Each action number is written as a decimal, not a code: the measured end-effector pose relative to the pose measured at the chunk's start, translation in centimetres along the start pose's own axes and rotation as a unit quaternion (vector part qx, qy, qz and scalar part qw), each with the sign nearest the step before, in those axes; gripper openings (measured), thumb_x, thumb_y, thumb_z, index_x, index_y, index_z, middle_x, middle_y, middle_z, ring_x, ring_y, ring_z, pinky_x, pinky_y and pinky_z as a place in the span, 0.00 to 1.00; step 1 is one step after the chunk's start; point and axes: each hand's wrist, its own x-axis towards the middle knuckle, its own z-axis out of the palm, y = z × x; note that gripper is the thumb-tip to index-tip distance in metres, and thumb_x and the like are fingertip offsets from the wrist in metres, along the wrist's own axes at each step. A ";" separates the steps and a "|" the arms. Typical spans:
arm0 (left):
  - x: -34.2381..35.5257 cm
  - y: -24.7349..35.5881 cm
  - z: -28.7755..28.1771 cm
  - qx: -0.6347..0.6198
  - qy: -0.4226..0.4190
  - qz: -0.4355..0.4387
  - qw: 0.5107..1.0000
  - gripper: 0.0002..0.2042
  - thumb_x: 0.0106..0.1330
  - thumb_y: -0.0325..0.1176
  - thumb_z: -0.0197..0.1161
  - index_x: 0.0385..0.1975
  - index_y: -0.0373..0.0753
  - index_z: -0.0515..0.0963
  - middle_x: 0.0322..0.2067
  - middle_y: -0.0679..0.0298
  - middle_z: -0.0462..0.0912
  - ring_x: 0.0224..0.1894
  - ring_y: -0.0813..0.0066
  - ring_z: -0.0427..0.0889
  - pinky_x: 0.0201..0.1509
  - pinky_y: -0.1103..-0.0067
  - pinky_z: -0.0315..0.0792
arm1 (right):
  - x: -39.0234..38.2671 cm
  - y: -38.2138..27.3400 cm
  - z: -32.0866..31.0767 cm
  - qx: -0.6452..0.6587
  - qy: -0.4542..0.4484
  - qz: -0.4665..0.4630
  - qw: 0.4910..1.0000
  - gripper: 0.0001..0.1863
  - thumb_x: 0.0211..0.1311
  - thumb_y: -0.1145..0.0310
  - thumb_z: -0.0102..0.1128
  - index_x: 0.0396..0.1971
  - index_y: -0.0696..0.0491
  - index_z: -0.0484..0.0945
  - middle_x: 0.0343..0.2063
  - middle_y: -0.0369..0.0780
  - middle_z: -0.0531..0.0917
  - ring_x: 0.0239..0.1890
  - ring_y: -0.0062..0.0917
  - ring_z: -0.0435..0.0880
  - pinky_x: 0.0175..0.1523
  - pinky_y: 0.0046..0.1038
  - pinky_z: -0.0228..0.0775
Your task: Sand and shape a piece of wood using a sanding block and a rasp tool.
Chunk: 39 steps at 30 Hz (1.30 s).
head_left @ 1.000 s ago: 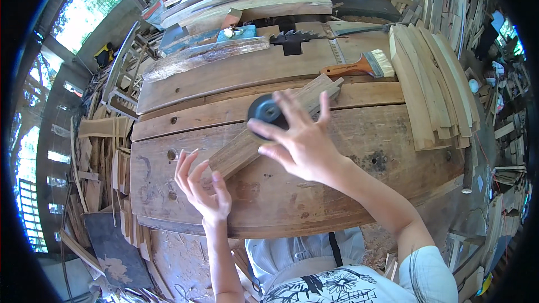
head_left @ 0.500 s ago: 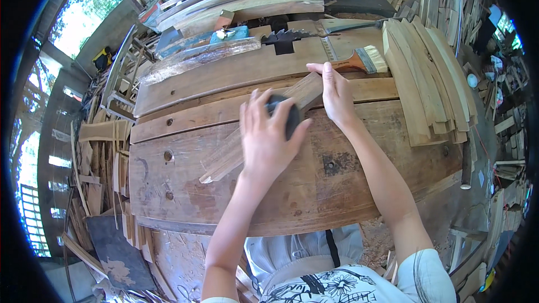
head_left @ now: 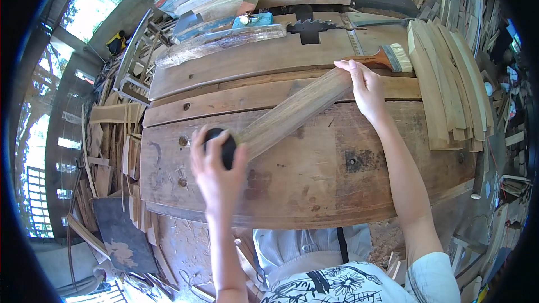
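Note:
A narrow wooden board point(head_left: 292, 115) lies diagonally on the workbench point(head_left: 303, 191), running from lower left to upper right. My left hand point(head_left: 220, 171), slightly blurred, grips a round black pad point(head_left: 223, 146) at the board's lower left end, which it partly hides. My right hand point(head_left: 366, 95) is closed on the board's upper right end, with thumb and fingertips at the tip. Just beyond it lies a brush point(head_left: 400, 56) with an orange wooden handle and pale bristles.
Stacked pale planks point(head_left: 443, 95) cover the bench's right end. A toothed dark blade point(head_left: 314, 27), a blue object point(head_left: 261, 19) and a whitish worn board point(head_left: 219, 45) lie at the back, before long timbers point(head_left: 264, 3). Wood offcuts point(head_left: 101, 163) stand at the left.
My left hand has taken the black pad from my right hand and moved it down-left along the board. My right hand has gone up to the board's far right end.

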 end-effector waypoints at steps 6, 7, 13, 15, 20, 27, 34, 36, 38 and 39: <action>1.0 -0.8 -0.6 -0.030 -0.021 0.016 0.999 0.15 0.52 0.37 0.64 0.39 0.40 0.75 0.50 0.46 0.67 0.49 0.49 0.70 0.51 0.61 0.65 | 0.2 -1.2 1.1 0.010 0.025 0.015 1.000 0.19 0.66 0.63 0.40 0.33 0.60 0.79 0.33 0.45 0.82 0.38 0.33 0.81 0.43 0.26 0.69; 1.4 0.4 0.0 0.016 -0.037 0.071 0.997 0.17 0.52 0.40 0.64 0.41 0.42 0.75 0.51 0.47 0.65 0.51 0.50 0.68 0.54 0.61 0.62 | 0.1 -1.1 1.1 0.011 0.030 0.015 0.999 0.19 0.66 0.63 0.40 0.32 0.60 0.79 0.33 0.45 0.82 0.37 0.34 0.81 0.42 0.26 0.69; 3.0 8.9 5.1 -0.083 -0.102 0.239 0.962 0.19 0.53 0.42 0.62 0.44 0.44 0.72 0.50 0.50 0.63 0.56 0.50 0.61 0.57 0.61 0.57 | -0.2 -0.9 1.2 0.031 0.013 0.008 0.999 0.20 0.67 0.63 0.39 0.33 0.59 0.79 0.34 0.45 0.81 0.39 0.33 0.80 0.45 0.27 0.69; 3.3 9.1 5.7 -0.086 -0.089 0.253 0.960 0.19 0.54 0.43 0.61 0.45 0.45 0.72 0.49 0.50 0.64 0.56 0.51 0.61 0.57 0.61 0.57 | -0.2 -1.2 1.7 0.045 -0.011 0.019 0.999 0.20 0.67 0.63 0.38 0.35 0.59 0.79 0.36 0.45 0.81 0.42 0.32 0.79 0.47 0.26 0.67; 3.4 6.2 3.1 -0.090 -0.122 0.215 0.965 0.18 0.52 0.39 0.64 0.43 0.46 0.74 0.51 0.54 0.65 0.58 0.53 0.61 0.57 0.62 0.59 | 0.0 -0.4 -0.2 0.042 -0.019 0.012 0.999 0.20 0.67 0.63 0.37 0.36 0.59 0.78 0.37 0.44 0.81 0.42 0.32 0.79 0.48 0.25 0.67; -2.3 -6.9 -2.9 0.063 -0.008 -0.022 0.998 0.13 0.56 0.33 0.59 0.41 0.42 0.74 0.46 0.52 0.68 0.49 0.53 0.69 0.51 0.63 0.66 | 0.4 -0.4 0.0 -0.022 -0.006 -0.063 0.998 0.13 0.63 0.66 0.47 0.38 0.57 0.77 0.31 0.45 0.80 0.34 0.33 0.79 0.39 0.28 0.69; -3.9 -8.3 -2.7 -0.002 0.083 -0.112 0.990 0.10 0.58 0.31 0.56 0.39 0.40 0.74 0.43 0.57 0.72 0.50 0.58 0.68 0.59 0.65 0.57 | 0.5 3.0 -2.5 -0.355 0.033 -0.077 0.931 0.25 0.51 0.82 0.46 0.51 0.47 0.70 0.49 0.41 0.73 0.54 0.34 0.68 0.58 0.38 0.53; -3.8 -7.4 -3.0 0.053 0.086 -0.109 0.989 0.10 0.57 0.30 0.57 0.40 0.44 0.74 0.45 0.59 0.71 0.55 0.58 0.65 0.64 0.56 0.43 | 0.2 3.8 -2.6 -0.361 0.000 -0.016 0.933 0.24 0.50 0.81 0.48 0.49 0.44 0.72 0.48 0.38 0.74 0.53 0.33 0.68 0.59 0.42 0.49; -4.2 -7.1 -3.3 0.088 0.099 -0.074 0.988 0.12 0.54 0.29 0.58 0.39 0.46 0.75 0.47 0.61 0.71 0.58 0.58 0.63 0.64 0.51 0.36 | 0.9 2.6 -2.4 -0.362 -0.039 0.014 0.931 0.22 0.49 0.76 0.53 0.46 0.42 0.73 0.45 0.36 0.73 0.53 0.29 0.66 0.60 0.50 0.44; -4.4 -6.6 -3.5 0.079 0.079 -0.056 0.992 0.12 0.53 0.29 0.58 0.39 0.46 0.76 0.48 0.62 0.70 0.58 0.59 0.63 0.64 0.51 0.34 | 1.5 2.2 -2.2 -0.397 -0.070 0.019 0.915 0.21 0.48 0.75 0.54 0.45 0.42 0.74 0.43 0.36 0.73 0.52 0.30 0.66 0.60 0.48 0.45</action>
